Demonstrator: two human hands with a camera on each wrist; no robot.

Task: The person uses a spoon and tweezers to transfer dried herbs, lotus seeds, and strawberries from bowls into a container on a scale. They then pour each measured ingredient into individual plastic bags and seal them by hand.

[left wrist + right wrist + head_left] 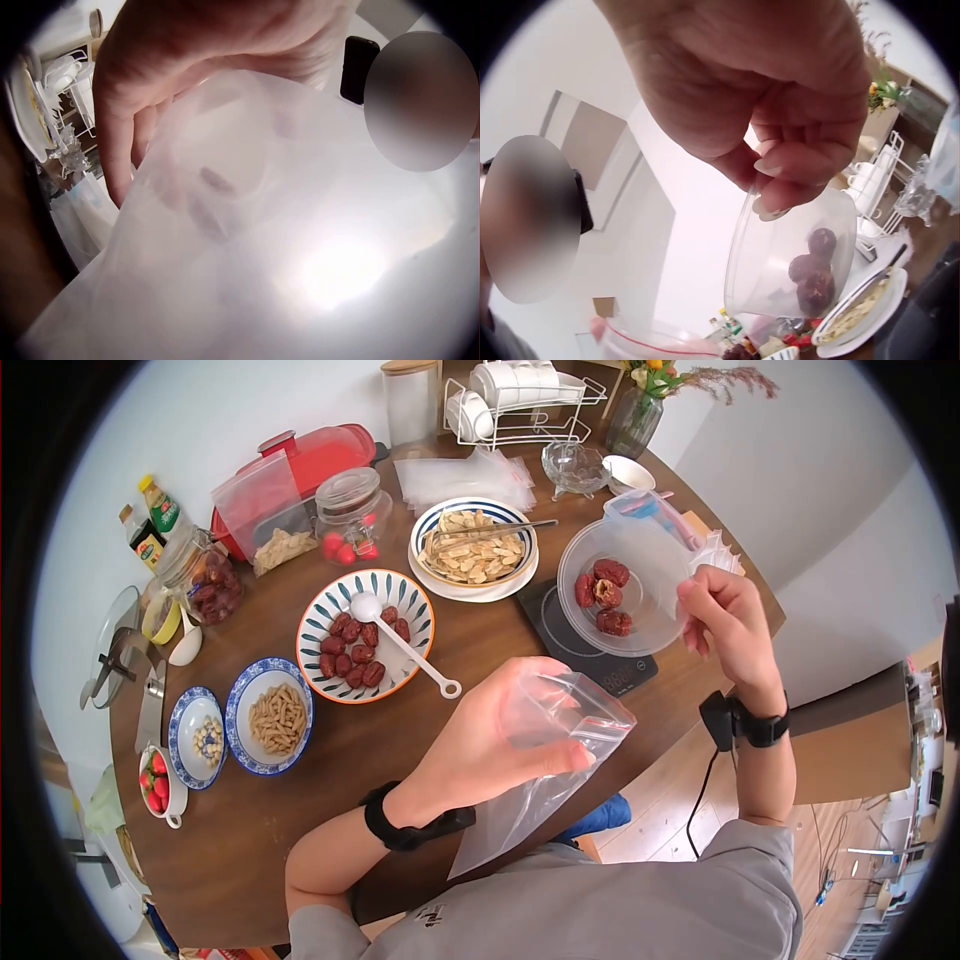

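Observation:
My right hand [738, 622] pinches the rim of a clear plastic bowl [655, 582], tilted and raised over a black kitchen scale [632, 672]. Several wrinkled red dates [608, 594] lie inside the bowl, showing through its wall in the right wrist view. Left of it, near the table's front edge, my left hand [490, 745] holds a clear zip bag [530, 805], thumb across its outside and the mouth spread toward the bowl. In the left wrist view the bag's film [225, 277] covers most of the scene, and dark shapes show blurred through it.
A patterned bowl of dates [350, 652] with a white spoon [405, 645] lies left of my hands. Behind stand a plate of pale slices [475, 550] with tongs, a lidded jar [350, 500] and flat bags [465, 480]. Blue-rimmed dishes [268, 715] sit further left.

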